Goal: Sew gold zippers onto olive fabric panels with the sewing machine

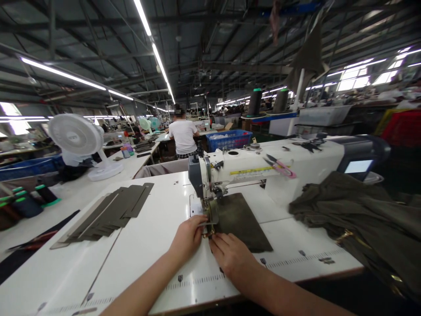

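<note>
A dark olive fabric panel (243, 224) lies flat on the white table under the arm of the sewing machine (237, 169). Its left edge runs in by the needle and presser foot. My left hand (187, 237) is just left of the foot, fingers bent together against a small metal part; what they pinch is hidden. Close by on the near side, my right hand (232, 256) has its fingers together at the panel's near left edge. A small brass-coloured piece shows between the two hands, too small to name.
Overlapping olive pieces (108, 213) lie to the left. Bunched olive cloth (355, 215) with a brass zipper hangs over the right side. Pink-handled scissors (283, 167) rest on the machine. Beyond are a white fan (77, 136), a blue basket (228, 140) and a person (183, 134).
</note>
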A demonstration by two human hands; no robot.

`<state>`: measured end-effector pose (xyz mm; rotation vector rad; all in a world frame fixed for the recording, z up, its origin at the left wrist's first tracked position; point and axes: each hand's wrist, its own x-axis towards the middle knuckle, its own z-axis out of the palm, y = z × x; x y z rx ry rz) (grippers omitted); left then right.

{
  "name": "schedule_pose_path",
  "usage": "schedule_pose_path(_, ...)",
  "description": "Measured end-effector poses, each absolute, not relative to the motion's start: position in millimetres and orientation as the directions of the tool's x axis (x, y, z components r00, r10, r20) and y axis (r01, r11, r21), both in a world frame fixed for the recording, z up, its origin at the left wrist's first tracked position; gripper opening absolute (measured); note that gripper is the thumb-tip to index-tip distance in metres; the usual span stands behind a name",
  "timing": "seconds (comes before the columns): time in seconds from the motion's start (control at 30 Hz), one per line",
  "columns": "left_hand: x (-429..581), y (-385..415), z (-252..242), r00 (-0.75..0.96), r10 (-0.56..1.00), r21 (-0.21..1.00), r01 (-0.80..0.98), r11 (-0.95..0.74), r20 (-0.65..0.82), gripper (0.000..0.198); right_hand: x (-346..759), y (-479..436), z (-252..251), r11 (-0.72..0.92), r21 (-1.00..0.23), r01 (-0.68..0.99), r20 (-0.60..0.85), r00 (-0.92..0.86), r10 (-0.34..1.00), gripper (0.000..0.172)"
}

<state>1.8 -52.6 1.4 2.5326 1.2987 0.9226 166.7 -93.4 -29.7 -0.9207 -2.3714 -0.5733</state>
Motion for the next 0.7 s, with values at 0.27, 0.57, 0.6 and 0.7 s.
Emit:
schedule_pose_path(0.27,4.0,-58.3,-3.6,0.627,0.661,0.099,0.69,-0.717,0.412,0.032,169.7,-94.0,-31.7,0.739,0.135,0.661,0.603,-0.646,0.468,0.023)
schedule_pose_path(0.57,8.0,-51.9,-1.3,0.652,0.65,0.024,0.699,-0.715,0.391,0.029,169.4,-90.2,-37.6,0.733,0.094,0.674,0.638,-0.606,0.476,0.024)
schedule_pose_path(0.6,8.4,-50.4,-0.6,0.653,0.648,0.026,0.696,-0.717,0.392,0.028,169.0,-88.7,-37.9,0.732,0.094,0.675,0.649,-0.599,0.469,0.024)
schedule_pose_path(0.7,9.3,-44.3,1.8,0.668,0.624,0.02,0.676,-0.737,0.405,0.026,168.2,-82.7,-37.2,0.738,0.099,0.667,0.684,-0.585,0.437,0.025)
